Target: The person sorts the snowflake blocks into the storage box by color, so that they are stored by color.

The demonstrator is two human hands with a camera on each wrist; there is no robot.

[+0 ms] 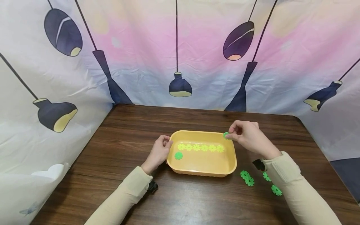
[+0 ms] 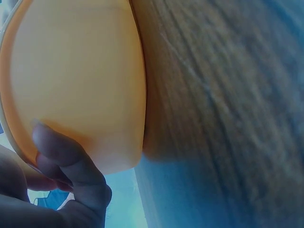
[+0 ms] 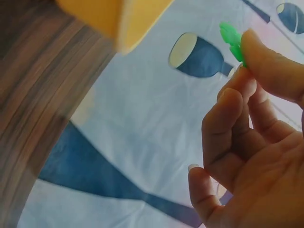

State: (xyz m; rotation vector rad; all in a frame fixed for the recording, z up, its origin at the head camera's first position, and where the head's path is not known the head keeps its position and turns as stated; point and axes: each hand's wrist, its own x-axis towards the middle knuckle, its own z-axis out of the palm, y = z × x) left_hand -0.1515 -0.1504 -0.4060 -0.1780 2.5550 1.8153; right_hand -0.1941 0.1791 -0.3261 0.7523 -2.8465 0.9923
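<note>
A yellow plastic tray [image 1: 202, 164] stands on the table. Its left rim is gripped by my left hand [image 1: 159, 153], and the left wrist view shows the thumb [image 2: 61, 147] lying against the tray wall [image 2: 80, 71]. Over the tray's far right corner, my right hand [image 1: 248, 137] pinches a green snowflake disc [image 3: 231, 42] between thumb and fingertips. Inside the tray, several yellow snowflake discs [image 1: 197, 147] form a straight row along the far side. One green snowflake disc [image 1: 178, 155] lies in front of that row's left end.
Loose green snowflake discs [image 1: 249, 181] lie on the brown wooden table [image 1: 180, 203] to the right of the tray, some next to the right forearm. A printed cloth [image 1: 146, 62] with lamp pictures hangs behind the table and along its sides.
</note>
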